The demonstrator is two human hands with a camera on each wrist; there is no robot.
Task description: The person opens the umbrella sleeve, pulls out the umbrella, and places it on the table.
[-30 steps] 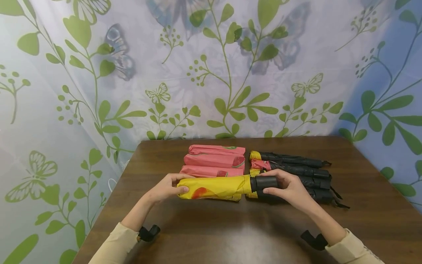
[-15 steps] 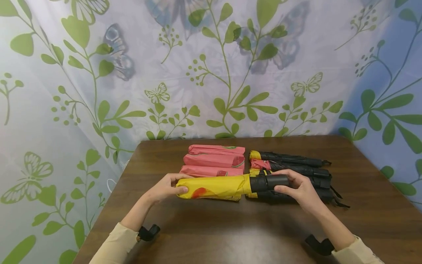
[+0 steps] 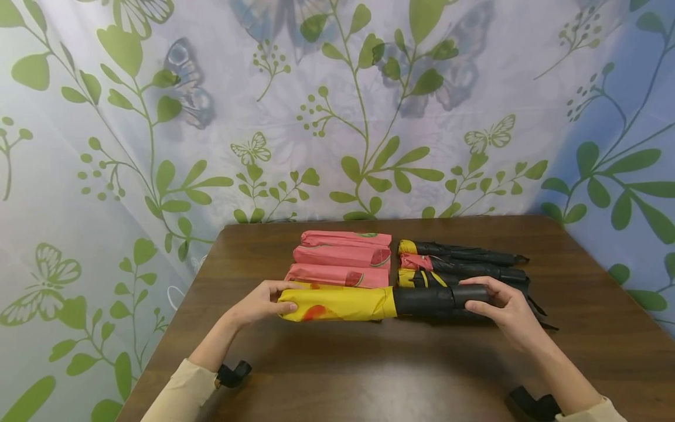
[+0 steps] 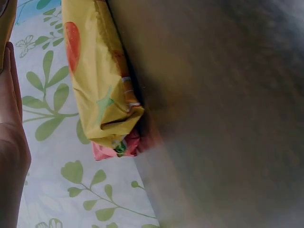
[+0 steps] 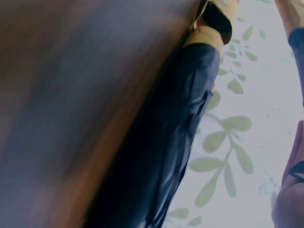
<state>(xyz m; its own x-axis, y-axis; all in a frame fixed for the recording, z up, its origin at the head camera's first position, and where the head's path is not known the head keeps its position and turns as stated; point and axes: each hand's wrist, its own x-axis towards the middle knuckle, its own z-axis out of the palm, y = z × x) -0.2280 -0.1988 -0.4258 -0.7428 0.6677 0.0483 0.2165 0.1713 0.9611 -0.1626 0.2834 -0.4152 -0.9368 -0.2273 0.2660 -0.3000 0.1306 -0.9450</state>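
Observation:
My left hand [image 3: 261, 303] holds the left end of a yellow umbrella sleeve [image 3: 343, 305] with orange-red prints, thumb in front. From its right mouth sticks a black folded umbrella [image 3: 422, 300], part of it hidden inside. My right hand [image 3: 503, 308] pinches the umbrella's dark outer end between thumb and fingers. Both are held roughly level over the table. Below, another yellow sleeve [image 4: 97, 80] lies on the table, mostly covered in the head view. In the right wrist view, a black umbrella with a yellow end [image 5: 166, 128] lies under my right hand [image 5: 289, 194].
Several pink sleeves with watermelon prints [image 3: 343, 256] lie side by side behind the held sleeve. To their right lie several black folded umbrellas [image 3: 469, 255] with yellow or pink ends. The brown table [image 3: 369, 375] meets a leaf-printed curtain [image 3: 327, 146] at the back.
My right hand has moved right, drawing more of the black umbrella out of the yellow sleeve. My left hand keeps its hold on the sleeve's left end, nearly in place.

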